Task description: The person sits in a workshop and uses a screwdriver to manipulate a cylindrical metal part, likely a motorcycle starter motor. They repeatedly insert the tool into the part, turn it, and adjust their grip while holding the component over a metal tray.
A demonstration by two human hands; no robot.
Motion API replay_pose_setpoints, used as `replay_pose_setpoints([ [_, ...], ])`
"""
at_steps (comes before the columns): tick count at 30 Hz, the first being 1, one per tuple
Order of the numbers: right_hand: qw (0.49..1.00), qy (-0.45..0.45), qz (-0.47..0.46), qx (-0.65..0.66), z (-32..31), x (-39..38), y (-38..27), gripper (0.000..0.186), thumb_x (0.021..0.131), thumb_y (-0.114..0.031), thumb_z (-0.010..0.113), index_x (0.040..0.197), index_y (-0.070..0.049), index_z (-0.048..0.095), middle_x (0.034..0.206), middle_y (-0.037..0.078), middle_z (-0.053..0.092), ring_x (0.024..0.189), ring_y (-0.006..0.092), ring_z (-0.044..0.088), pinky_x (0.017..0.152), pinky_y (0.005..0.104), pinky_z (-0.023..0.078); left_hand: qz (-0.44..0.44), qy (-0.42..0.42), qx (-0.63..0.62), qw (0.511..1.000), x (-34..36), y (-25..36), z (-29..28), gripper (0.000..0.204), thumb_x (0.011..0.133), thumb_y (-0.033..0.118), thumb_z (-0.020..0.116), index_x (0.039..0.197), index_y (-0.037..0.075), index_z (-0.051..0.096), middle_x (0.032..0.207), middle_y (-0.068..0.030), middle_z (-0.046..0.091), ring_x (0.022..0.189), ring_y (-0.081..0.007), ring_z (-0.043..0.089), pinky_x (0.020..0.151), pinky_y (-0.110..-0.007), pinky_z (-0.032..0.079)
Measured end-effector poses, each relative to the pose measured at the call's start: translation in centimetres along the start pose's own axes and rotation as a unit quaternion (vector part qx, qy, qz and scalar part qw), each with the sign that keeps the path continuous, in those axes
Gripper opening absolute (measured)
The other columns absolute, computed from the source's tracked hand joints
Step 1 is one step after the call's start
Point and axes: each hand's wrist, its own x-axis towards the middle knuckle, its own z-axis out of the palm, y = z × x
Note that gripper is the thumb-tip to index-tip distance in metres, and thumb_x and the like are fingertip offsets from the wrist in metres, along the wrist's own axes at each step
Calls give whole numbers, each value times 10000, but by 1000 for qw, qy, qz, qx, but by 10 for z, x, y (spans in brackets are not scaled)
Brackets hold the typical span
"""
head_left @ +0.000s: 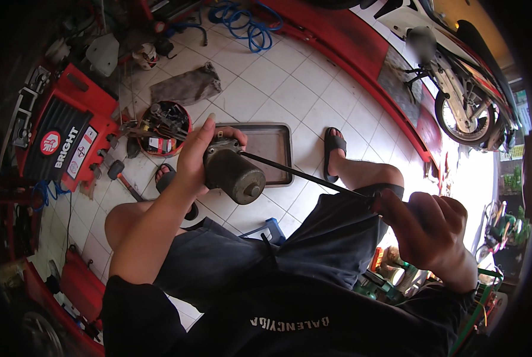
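You hold a cylindrical metal motor (237, 175) above the white tiled floor (281, 89), in front of the left part of the near edge of a shallow rectangular tray (289, 156). Your left hand (197, 156) has its fingers wrapped around the motor's flanged end, thumb raised; your right hand (430, 231) has its fingers closed on the handle end of a long screwdriver (304, 175). The dark shaft runs to the flange, but whether its tip is seated in anything is too small to tell.

As far as you can judge, the work is under way: the tool is brought to the flange, and the motor's casing looks whole, with no part visibly off. Whether any fastener is loosened or remains to be turned, you cannot tell.

Counted, you have one motor, one screwdriver and one tray. Beyond the tray's left edge lie one red round basin (188, 113) of jumbled tools, too tangled to count, and one hammer (117, 169) with an orange handle. One grey rag (185, 84) lies past the basin, and two black sandals (335, 146) are on your feet.
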Motion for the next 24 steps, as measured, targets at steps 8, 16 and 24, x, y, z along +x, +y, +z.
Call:
replay_pose_setpoints([
  [8,989,59,-53,-128,17,-18,1,346,751,-182,885,1056,-65,771,931,83,688,634,121,625,469,244,459,72,20,129,989,-1,2,3,598,1096,415,355,940,-46,704,864,-107,689,758,-137,647,732,-257,504],
  [16,998,58,-6,11,33,-28,-5,414,733,-113,836,1101,35,716,732,42,591,546,123,566,460,253,387,187,80,242,949,-13,11,15,518,1080,290,348,953,-77,691,926,-140,702,915,-179,627,861,-314,466],
  [24,990,98,-64,-84,51,-40,-5,496,697,-72,838,1153,47,683,723,58,619,538,143,586,478,279,449,227,70,372,897,-18,18,13,515,1058,284,362,930,-90,692,1008,-166,703,927,-209,642,884,-319,471],
])
